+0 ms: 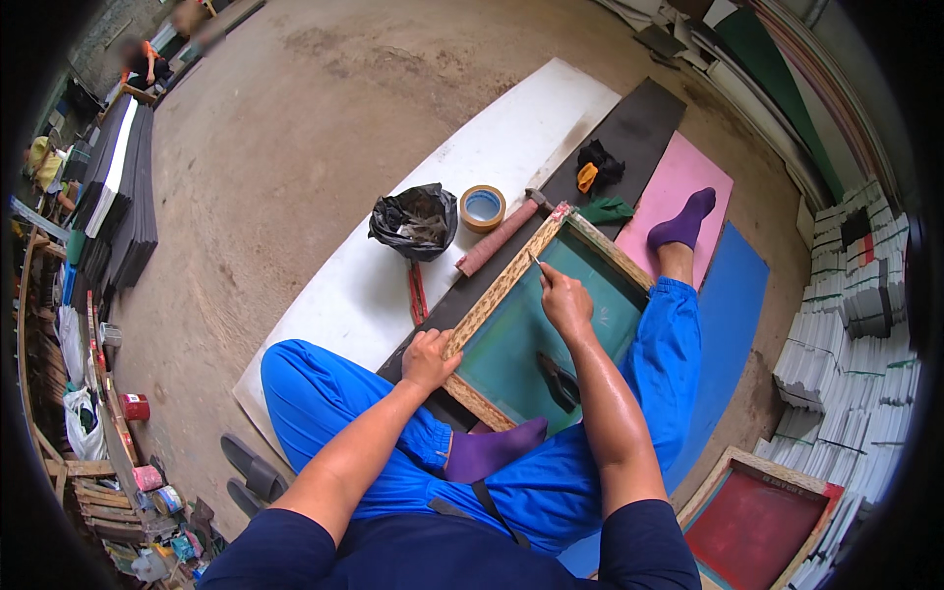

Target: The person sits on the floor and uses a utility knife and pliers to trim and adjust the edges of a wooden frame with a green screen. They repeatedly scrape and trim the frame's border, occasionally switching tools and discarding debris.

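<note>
A wooden frame (511, 277) with green mesh (600, 295) stretched across it lies tilted between my legs. My left hand (430, 360) is closed around the frame's left side near its lower corner. In my closed right hand (567, 303) is a thin, pointed metal tool (537, 261), its tip at the frame's upper left wooden bar. The tool's handle is hidden in my fist, so its exact kind cannot be made out. Dark pliers (559, 382) rest on the mesh beside my right forearm. Just past the frame lies a hammer (500, 236) with a wrapped reddish handle.
A tape roll (482, 208), a black-bag-lined container (415, 221) and a red-handled tool (418, 293) sit beyond the left hand. Black cloth (602, 165) lies farther off. Another frame, with red mesh (752, 526), is at lower right. White stacks (846, 334) line the right. A person (146, 67) sits far left.
</note>
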Available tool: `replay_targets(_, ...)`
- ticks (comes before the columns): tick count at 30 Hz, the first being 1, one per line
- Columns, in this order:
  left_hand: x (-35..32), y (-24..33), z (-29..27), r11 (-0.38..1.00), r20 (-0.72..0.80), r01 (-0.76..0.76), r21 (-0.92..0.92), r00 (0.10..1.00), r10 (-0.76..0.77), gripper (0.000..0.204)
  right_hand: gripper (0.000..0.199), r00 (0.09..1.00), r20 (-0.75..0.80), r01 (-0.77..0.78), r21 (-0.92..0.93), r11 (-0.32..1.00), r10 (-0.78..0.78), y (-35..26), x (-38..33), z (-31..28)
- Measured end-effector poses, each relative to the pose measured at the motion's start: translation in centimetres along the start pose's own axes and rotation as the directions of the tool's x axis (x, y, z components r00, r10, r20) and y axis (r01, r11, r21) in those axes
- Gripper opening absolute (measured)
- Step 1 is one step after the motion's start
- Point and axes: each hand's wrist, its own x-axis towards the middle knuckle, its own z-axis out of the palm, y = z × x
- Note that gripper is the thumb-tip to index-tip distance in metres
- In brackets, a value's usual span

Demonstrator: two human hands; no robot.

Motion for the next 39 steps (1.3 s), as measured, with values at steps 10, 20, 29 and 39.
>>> replay_targets(10,1.2,0.5,-2.6,0.985,0.150,0.107,-0.135,0.985,-0.087,0.045,0.035,0.998,0.010,0.069,-0.083,0.994,-0.068,-0.2,-1.1,-0.3)
replay_targets(20,9.9,1.7,-7.4,0.330,0.273,0.454,-0.828,0.839,-0.471,0.037,0.033,0.892,-0.114,0.423,-0.136,0.896,-0.438,-6.5,-4.8,-1.2)
replay_targets(29,11.2,0.5,-8.3,0.316,0.185,0.322,-0.892,0.900,-0.394,0.025,0.035,0.824,-0.076,0.553,-0.104,0.827,-0.561,-9.7,-6.9,-0.5)
replay_targets(39,14.5,-2.3,-9.0,0.552,0.028,0.332,-0.765,0.873,-0.486,0.022,0.032,0.852,-0.081,0.513,-0.067,0.856,-0.517,-9.2,-7.2,-1.2)
